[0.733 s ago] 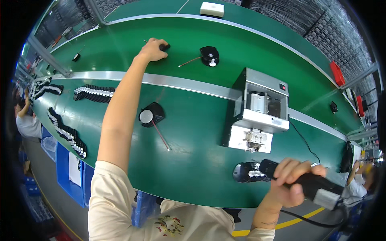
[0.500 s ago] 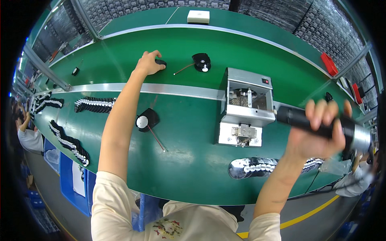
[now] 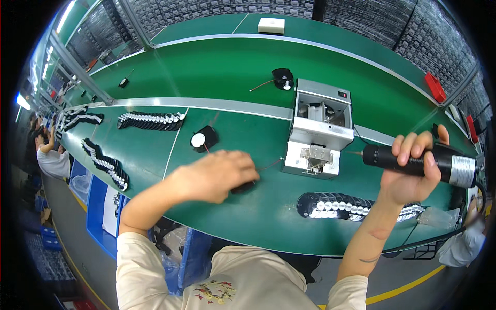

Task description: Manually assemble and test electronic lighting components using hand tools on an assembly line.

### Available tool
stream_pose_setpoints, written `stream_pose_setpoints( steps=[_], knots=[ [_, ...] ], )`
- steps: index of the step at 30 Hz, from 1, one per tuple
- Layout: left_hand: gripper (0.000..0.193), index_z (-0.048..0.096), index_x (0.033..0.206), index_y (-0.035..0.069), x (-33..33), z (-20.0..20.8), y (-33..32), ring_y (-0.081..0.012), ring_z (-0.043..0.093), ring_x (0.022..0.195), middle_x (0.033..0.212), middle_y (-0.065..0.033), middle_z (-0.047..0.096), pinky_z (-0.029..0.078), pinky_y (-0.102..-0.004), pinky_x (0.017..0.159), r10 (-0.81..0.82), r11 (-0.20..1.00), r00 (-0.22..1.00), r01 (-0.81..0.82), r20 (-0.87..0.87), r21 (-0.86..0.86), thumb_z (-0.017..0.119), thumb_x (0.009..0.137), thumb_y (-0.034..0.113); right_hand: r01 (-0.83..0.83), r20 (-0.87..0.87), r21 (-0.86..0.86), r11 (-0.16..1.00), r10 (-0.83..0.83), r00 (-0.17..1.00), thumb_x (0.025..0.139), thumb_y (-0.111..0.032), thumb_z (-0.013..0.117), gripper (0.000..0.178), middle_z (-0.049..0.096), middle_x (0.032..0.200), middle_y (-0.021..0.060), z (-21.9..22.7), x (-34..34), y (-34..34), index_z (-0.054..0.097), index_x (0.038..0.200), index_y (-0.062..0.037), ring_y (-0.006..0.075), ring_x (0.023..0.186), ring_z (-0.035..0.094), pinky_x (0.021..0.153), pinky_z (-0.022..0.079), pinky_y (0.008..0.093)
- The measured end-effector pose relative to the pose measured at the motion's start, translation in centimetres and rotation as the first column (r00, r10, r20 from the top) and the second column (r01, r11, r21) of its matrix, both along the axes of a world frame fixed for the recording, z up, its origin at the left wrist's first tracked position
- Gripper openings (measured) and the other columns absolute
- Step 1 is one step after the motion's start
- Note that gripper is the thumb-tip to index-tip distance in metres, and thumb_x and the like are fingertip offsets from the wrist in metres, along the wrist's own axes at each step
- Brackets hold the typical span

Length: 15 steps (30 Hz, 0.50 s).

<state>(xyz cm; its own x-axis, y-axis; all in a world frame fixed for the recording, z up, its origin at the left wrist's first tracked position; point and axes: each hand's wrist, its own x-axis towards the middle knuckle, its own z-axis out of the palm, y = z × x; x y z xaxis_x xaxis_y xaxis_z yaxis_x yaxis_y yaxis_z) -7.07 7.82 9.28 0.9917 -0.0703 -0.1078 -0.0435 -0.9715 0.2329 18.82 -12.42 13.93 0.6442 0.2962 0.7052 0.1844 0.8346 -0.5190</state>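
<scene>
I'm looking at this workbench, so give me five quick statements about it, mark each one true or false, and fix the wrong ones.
1. The right hand grips a black corded tool. True.
2. The left hand is empty. False: it has a dark part in its fingers.
3. A white box rests farther off than the metal machine. True.
4. The overlapping row of parts by the right forearm lies behind the machine. False: it lies on the near side.
5. A red tray sits toward the right. True.
</scene>
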Motion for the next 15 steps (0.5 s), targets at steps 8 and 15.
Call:
stream_pose_setpoints(
  steps=[8,15],
  knots=[
    [0.028,0.063,0.106,0.014,-2.5,-1.7,-4.2,-0.0303,0.048,0.121,0.122,-0.0089,0.052,0.047,-0.0425,0.091,-0.109,0.959,0.971,0.046,0.215,0.278,0.061,0.078,0.016,0.061,0.077,-0.065,0.996,-0.056,0.995,0.079,-0.018,0.057,0.061,0.052,0.071,0.0094,-1.0,-1.6,-1.9,0.035,0.130,0.0065,0.0151,0.055,0.051,0.055,0.048,0.0321],
    [0.041,0.053,0.096,0.007,-2.9,-2.8,-7.1,-0.0286,0.062,0.086,0.098,-0.0127,0.048,0.052,-0.0383,0.053,0.662,0.743,0.749,-0.661,0.035,0.104,0.073,0.075,0.035,0.006,0.031,-0.070,0.997,-0.004,1.000,0.076,-0.014,0.062,0.063,0.051,0.068,0.0076,-1.5,-2.3,-2.4,0.033,0.130,0.0045,0.0157,0.053,0.051,0.053,0.048,0.0319]
  ],
)
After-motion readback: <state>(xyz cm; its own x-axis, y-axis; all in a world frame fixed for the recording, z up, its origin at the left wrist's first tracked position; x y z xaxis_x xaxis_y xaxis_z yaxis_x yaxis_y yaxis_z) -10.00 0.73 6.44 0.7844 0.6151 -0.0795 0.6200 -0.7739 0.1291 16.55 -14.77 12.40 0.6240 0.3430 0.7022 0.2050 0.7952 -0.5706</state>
